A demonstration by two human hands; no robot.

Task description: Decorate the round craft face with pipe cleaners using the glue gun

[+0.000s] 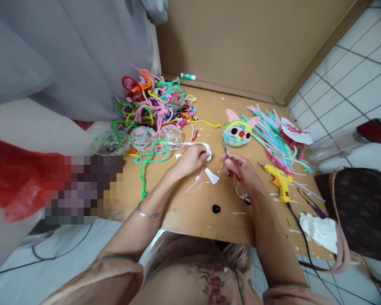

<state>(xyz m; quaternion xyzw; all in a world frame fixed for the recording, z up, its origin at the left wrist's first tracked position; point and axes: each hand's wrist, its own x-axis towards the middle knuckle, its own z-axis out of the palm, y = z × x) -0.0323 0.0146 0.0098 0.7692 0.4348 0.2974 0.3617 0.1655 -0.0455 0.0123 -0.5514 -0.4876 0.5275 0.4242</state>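
One broad tan tabletop [184, 216] carries it all, and what a crowd of colour at the far left: a tangled heap of fuzzy craft stems [161, 112]! Over on the right, a dark brown handbag [358, 207], and farther back a loose bundle of pastel stems [269, 135]. Into the middle, where the left hand [193, 159] has its fingertips pinched together on a small white piece [208, 151]. Facing it, the right hand [243, 171] is closed around red-handled scissors [234, 166], blades pointing far, right by the near-left edge of a pink-eared animal face [238, 134]; whether they touch, I can't tell. Right of that hand lies a yellow glue gun [281, 180]. Smaller now: a white paper scrap [212, 176] between the hands, and nearer, one little black disc [216, 209].
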